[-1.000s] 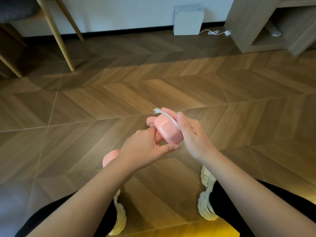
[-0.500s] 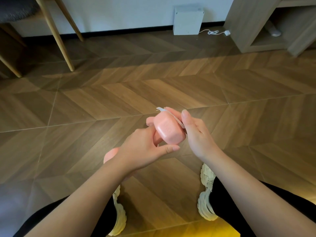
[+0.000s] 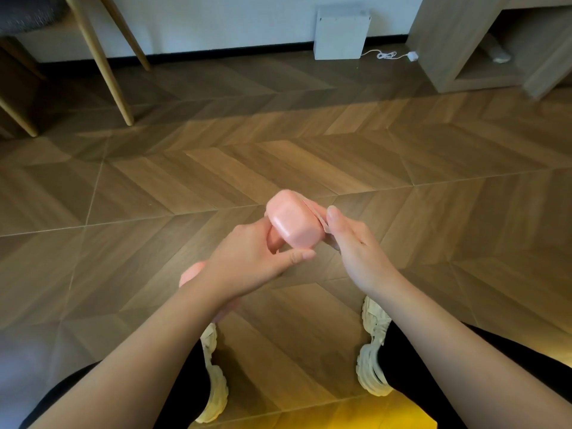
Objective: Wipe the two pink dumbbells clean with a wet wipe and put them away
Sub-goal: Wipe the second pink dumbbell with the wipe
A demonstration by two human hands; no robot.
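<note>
Left fingers (image 3: 278,258) grip pink dumbbell (image 3: 292,222); right fingers (image 3: 335,216) press wipe (image 3: 322,222) against glossy head.

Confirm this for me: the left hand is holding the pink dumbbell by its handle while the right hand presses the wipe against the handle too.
Not quite. In the head view the left hand does grip the pink dumbbell by its handle, but the right hand presses the wipe against the side of the upper head, not the handle.
</note>
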